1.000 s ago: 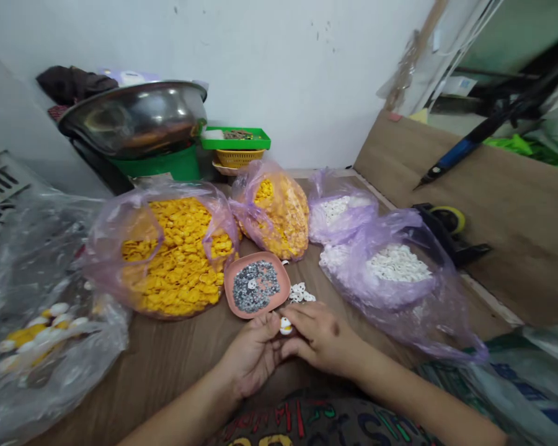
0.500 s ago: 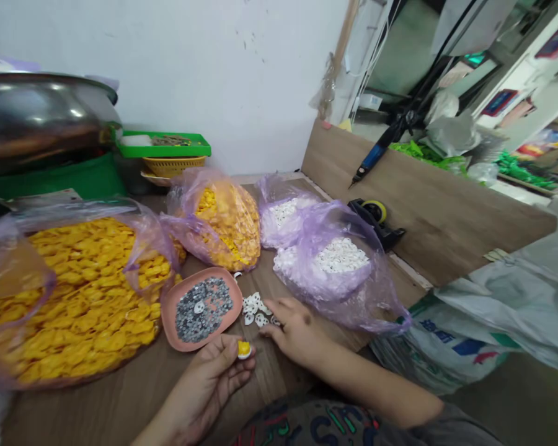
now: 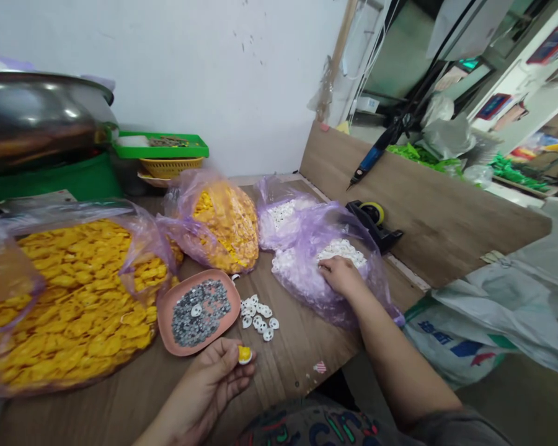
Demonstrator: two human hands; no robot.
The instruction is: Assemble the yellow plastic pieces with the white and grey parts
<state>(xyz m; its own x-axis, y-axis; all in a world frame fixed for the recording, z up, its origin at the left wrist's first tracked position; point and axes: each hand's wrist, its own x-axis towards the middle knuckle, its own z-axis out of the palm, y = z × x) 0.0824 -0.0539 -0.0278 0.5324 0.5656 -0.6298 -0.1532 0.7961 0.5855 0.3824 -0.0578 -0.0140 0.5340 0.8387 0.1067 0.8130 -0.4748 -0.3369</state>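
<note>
Meanwhile, your left hand (image 3: 216,378) holds a small yellow-and-white piece (image 3: 244,354) above the near part of the surface (image 3: 302,350), its grip pinching the piece between thumb and fingers. The palm is turned partly up and the yellow side faces you, probably so that you can see the piece while only one hand is tied up with it.

Your right hand (image 3: 345,276) reaches into the open purple bag (image 3: 318,303) near the right edge, fingers bent down onto the white pieces (image 3: 344,249). Whether that grip is spread or pinching one of them, you cannot tell from this view, since the back of the hand hides the fingertips.

Just beyond your left hand sits a pink dish (image 3: 162,316) of small grey bits (image 3: 188,328); its raised rim likely stops them scattering. To its right, a loose cluster of dark-spotted white pieces (image 3: 263,310) lies directly on the surface, perhaps for easy picking.

Left of the dish, a large bag of yellow pieces (image 3: 84,291) spreads toward the left edge, its mouth open, presumably for quick access. A tape dispenser (image 3: 382,234) stands against the board (image 3: 428,210) along the right edge, seemingly parked there out of your arms' way.
</note>
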